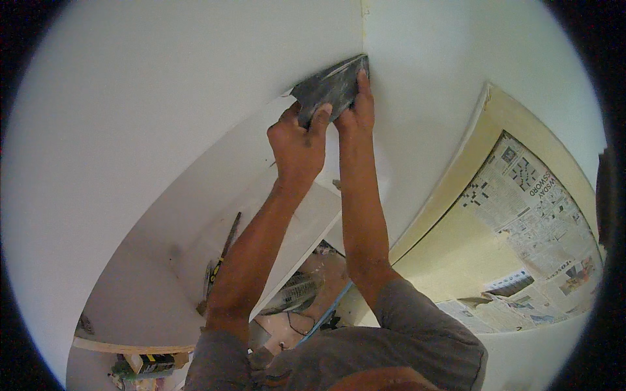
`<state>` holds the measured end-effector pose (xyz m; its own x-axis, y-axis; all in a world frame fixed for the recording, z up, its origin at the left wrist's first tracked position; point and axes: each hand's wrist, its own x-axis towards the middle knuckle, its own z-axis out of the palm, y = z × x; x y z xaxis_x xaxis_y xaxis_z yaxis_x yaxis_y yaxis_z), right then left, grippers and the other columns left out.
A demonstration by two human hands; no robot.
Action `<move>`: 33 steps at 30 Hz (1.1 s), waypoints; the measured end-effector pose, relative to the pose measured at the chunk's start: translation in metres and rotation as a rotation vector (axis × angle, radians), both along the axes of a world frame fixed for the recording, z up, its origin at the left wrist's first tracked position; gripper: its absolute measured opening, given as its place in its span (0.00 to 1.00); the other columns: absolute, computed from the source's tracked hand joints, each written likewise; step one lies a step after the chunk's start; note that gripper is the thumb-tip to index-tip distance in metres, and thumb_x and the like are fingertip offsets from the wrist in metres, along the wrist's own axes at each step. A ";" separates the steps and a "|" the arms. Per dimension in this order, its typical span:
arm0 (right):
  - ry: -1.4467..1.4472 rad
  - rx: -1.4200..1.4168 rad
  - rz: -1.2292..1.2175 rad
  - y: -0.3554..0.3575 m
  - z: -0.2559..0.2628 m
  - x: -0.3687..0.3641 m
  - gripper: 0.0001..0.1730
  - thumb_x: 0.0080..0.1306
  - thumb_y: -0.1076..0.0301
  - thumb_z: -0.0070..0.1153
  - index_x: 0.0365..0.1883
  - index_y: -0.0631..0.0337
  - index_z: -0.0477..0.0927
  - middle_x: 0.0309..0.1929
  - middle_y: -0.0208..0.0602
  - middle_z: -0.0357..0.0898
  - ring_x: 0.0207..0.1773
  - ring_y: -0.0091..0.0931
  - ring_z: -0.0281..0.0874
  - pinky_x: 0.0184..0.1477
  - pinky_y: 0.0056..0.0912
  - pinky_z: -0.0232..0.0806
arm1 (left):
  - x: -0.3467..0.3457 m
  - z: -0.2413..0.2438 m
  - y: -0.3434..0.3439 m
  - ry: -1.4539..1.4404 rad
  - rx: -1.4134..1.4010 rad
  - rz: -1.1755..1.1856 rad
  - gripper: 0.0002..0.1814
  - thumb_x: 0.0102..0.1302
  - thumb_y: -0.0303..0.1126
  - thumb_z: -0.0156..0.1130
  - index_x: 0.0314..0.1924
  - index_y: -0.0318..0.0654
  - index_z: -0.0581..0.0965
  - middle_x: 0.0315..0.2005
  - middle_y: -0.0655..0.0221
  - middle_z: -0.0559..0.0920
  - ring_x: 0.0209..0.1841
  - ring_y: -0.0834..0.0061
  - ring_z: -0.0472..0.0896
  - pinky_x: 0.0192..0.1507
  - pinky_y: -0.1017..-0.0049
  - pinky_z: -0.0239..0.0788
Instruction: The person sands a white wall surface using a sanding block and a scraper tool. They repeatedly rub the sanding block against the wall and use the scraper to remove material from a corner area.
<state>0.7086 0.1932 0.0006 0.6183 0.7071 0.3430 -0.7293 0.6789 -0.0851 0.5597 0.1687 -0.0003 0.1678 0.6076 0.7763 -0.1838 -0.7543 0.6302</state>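
Observation:
Both my hands hold a dark grey, dusty flexible sheet, possibly sandpaper (330, 90), against the white wall where it meets the corner. My left hand (301, 139) grips its lower left part, thumb on the face of the sheet. With its fingers along the right edge, my right hand (359, 105) presses the sheet close to the corner line. The sheet's upper tip touches the corner, and its far side is hidden. White wall surfaces (171, 97) rise on either side of the corner.
A cream door (440, 259) partly covered with newspaper (528, 195) is at the right. Below stand a white board (298, 244), a fan (296, 291) and a blue hose or cable (325, 313). Long tools (230, 239) lie by my left forearm; a wooden shelf edge (132, 348) holds off the lower left.

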 end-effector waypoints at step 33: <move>-0.036 -0.105 -0.015 -0.006 0.007 0.010 0.19 0.78 0.56 0.57 0.56 0.61 0.79 0.52 0.45 0.85 0.51 0.41 0.85 0.55 0.54 0.79 | 0.014 0.006 -0.020 -0.194 -0.113 -0.154 0.12 0.70 0.31 0.69 0.42 0.25 0.83 0.28 0.65 0.87 0.28 0.80 0.81 0.31 0.75 0.74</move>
<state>0.7184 0.1871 0.0076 0.6177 0.7310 0.2901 -0.7142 0.6758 -0.1823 0.5742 0.1485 0.0062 0.1200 0.6709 0.7318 -0.4162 -0.6352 0.6506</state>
